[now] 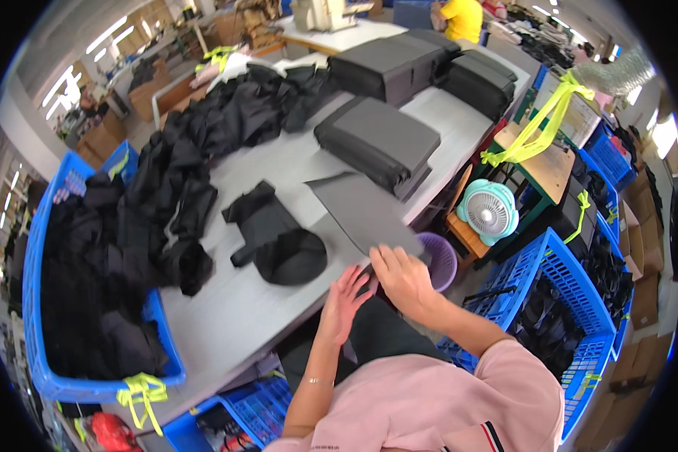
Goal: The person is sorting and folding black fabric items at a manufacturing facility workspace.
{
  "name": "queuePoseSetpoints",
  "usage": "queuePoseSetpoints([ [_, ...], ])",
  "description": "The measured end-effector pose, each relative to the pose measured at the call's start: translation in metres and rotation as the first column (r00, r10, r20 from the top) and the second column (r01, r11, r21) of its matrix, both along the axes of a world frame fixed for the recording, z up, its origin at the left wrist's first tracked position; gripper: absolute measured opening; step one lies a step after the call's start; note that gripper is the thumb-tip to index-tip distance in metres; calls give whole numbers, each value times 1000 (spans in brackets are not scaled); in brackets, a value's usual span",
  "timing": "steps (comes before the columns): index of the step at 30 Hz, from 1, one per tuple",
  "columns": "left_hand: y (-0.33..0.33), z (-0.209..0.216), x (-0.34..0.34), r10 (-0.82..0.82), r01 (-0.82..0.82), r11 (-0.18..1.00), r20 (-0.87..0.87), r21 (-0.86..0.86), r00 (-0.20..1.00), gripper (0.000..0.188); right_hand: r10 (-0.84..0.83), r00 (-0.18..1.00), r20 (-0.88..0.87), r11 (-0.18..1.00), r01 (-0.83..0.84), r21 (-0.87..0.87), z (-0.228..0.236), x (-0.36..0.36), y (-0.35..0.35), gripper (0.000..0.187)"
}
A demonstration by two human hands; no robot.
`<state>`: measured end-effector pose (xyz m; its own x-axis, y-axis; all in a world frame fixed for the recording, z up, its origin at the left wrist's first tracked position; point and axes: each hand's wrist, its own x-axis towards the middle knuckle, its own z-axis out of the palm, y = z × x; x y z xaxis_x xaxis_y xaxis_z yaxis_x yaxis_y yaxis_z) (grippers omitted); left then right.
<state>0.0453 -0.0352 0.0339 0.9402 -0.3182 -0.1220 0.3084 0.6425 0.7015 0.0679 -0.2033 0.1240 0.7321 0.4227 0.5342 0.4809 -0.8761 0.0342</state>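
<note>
A flat dark grey sheet (365, 211) lies at the table's right edge, its near end lifted slightly. My right hand (404, 280) is closed on the sheet's near edge, fingers on top. Just left of it, my left hand (344, 303) has its fingers stretched out and holds nothing; its fingertips are close to the same edge. A black sewn fabric piece (271, 226) with a rounded, cupped end lies left of the sheet. Beyond the sheet sits a stack of grey-black panels (377, 139).
Black fabric pieces (233, 113) heap along the table's far left, running into a blue crate (34, 301). More dark stacks (392, 64) stand at the far end. To the right are a purple basket (438, 260), a turquoise fan (490, 211) and blue crates (572, 301).
</note>
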Motion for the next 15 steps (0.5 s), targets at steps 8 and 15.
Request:
queuePoseSetpoints([
  [8, -38, -32, -33, -364, 290, 910, -235, -297, 901, 120, 172, 903, -394, 930, -17, 367, -33, -89, 2, 25],
  [15, -42, -14, -29, -292, 258, 804, 22, -535, 956, 104, 378, 611, -696, 709, 293, 642, -8, -111, -14, 22],
])
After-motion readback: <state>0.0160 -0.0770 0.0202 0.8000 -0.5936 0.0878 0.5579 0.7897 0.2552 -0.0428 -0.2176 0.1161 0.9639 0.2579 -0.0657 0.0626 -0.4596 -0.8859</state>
